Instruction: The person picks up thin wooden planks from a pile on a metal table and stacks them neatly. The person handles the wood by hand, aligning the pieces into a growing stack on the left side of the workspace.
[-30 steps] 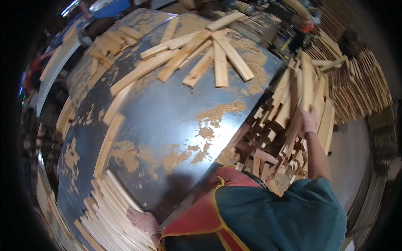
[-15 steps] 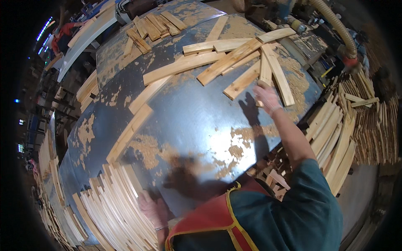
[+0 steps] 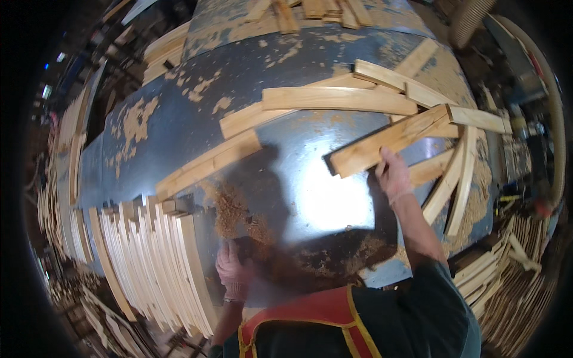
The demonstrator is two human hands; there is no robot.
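I see dk green short-slv shirt (image 3: 439, 313) on cam, red apron (image 3: 298, 308) w/ yellow trim (image 3: 354, 308), thin L-wrist band (image 3: 233, 300).

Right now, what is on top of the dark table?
Several planks and patches of sawdust; the right hand touches one plank. The tabletop directly beneath the planks is covered from view.

A flat, orange-brown wooden board (image 3: 388, 141) slants over the table (image 3: 137, 179), running from its squared left end toward the upper right. At lower left, slim pale wooden strips (image 3: 160, 262) stand packed side by side, far ends uneven.
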